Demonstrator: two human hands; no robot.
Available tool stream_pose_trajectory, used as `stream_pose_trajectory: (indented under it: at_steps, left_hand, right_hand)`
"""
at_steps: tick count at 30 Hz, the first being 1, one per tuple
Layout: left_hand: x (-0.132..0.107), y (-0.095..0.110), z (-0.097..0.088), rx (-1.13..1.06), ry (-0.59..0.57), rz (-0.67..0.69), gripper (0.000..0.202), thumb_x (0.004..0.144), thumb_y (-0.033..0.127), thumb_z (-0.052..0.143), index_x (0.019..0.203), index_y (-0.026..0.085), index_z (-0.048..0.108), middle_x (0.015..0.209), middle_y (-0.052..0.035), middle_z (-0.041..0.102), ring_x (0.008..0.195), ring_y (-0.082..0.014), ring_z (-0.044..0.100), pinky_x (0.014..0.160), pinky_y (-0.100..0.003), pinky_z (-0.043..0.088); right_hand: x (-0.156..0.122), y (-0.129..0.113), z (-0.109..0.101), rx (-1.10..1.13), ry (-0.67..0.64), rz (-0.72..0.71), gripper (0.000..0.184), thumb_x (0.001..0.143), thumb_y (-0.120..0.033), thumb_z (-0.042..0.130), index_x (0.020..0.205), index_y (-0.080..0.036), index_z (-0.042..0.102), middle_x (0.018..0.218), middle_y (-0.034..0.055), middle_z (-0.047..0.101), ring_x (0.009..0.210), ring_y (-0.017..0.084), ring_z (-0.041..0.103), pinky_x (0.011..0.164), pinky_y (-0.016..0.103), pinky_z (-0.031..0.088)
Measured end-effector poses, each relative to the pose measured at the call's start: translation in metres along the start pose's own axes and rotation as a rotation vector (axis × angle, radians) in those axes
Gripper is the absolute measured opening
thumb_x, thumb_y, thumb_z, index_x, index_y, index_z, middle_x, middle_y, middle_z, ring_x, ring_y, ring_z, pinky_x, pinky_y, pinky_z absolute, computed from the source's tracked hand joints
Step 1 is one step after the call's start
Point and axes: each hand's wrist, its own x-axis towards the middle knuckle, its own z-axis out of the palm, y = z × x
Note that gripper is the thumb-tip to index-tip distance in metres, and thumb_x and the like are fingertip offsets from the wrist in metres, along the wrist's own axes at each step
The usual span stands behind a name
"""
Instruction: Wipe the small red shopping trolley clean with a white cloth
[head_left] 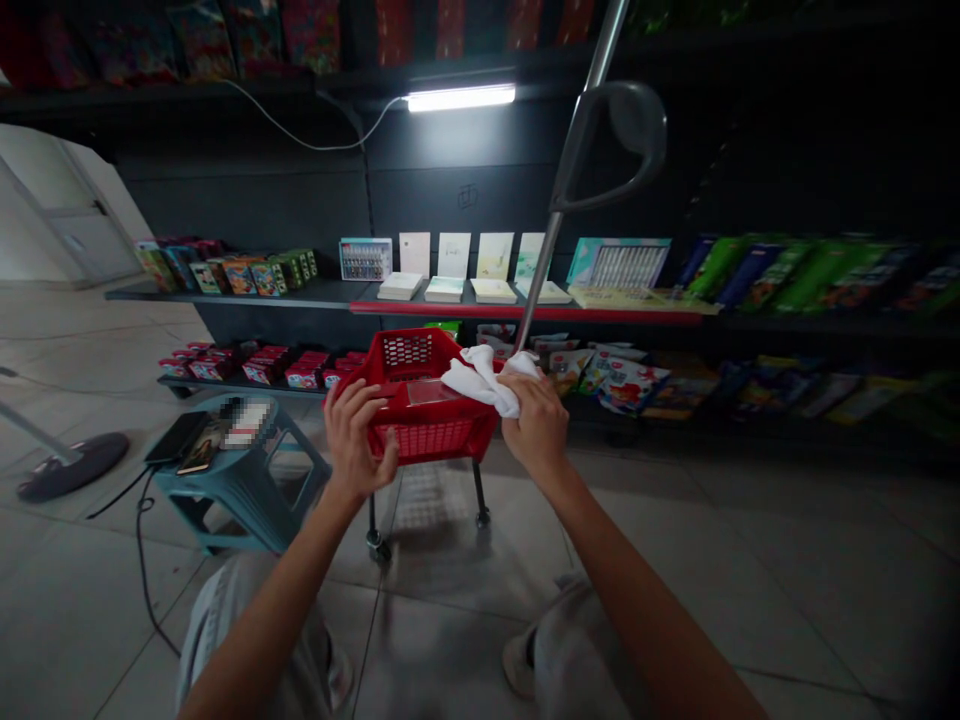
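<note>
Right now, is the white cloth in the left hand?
No, the white cloth is held in the right hand, while the left hand is at the red basket.

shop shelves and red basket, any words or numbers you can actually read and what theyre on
None can be read. The red basket shows no text. Print on the shelf packets, boxes and cards is too small or blurred. The wall mark is too faint, and the item on the stool is pixelated.
</note>
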Motion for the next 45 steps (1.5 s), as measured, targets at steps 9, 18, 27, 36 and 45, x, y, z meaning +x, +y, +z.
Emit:
stream_pose_trajectory:
  at_steps: [9,18,27,36,45]
  left_hand:
    - [0.010,0.049,0.022,0.054,-0.228,-0.046,0.061,0.089,0.029,0.055,0.149,0.020,0.045,0.148,-0.0131,0.058,0.147,-0.0333,0.044,0.129,-0.064,0.003]
    - [-0.003,0.004,0.010,0.222,-0.222,-0.129,0.084,0.093,0.053,0.050,0.161,0.010,0.027,0.165,-0.0234,0.033,0.150,-0.0368,0.036,0.124,-0.055,0.019]
    - [-0.004,-0.020,0.013,0.223,-0.294,-0.126,0.078,0.100,0.054,0.040,0.161,0.008,0.026,0.153,-0.0225,0.049,0.143,-0.0338,0.043,0.125,-0.054,0.020]
    - [-0.001,-0.045,0.019,0.156,-0.270,-0.089,0.083,0.098,0.052,0.047,0.162,0.006,0.021,0.146,-0.0218,0.055,0.140,-0.0325,0.046,0.125,-0.054,0.021]
    - [0.003,-0.047,0.011,0.128,-0.297,-0.079,0.047,0.102,0.039,0.044,0.143,0.017,0.052,0.143,-0.0147,0.060,0.137,-0.0266,0.050,0.125,-0.050,0.023]
  right_hand:
    - [-0.007,-0.059,0.010,0.096,-0.059,-0.019,0.042,0.087,-0.013,0.048,0.123,-0.019,0.068,0.122,0.0078,0.073,0.122,0.026,0.062,0.116,0.041,0.037]
    - [-0.004,-0.093,0.028,0.174,-0.130,-0.093,0.038,0.092,-0.018,0.049,0.126,-0.019,0.066,0.128,0.0094,0.071,0.125,0.025,0.060,0.115,0.040,0.038]
    - [0.001,-0.098,0.044,0.147,-0.091,-0.069,0.042,0.089,-0.014,0.047,0.126,-0.018,0.067,0.127,0.0099,0.072,0.123,0.026,0.061,0.113,0.041,0.039]
    - [-0.001,-0.063,0.039,0.245,-0.113,-0.125,0.044,0.089,-0.015,0.046,0.129,-0.021,0.065,0.136,0.0079,0.068,0.134,0.024,0.057,0.118,0.043,0.039]
    - [-0.009,-0.044,0.047,0.289,-0.069,-0.062,0.033,0.094,-0.023,0.043,0.117,-0.022,0.065,0.124,0.0121,0.069,0.125,0.027,0.060,0.110,0.043,0.046]
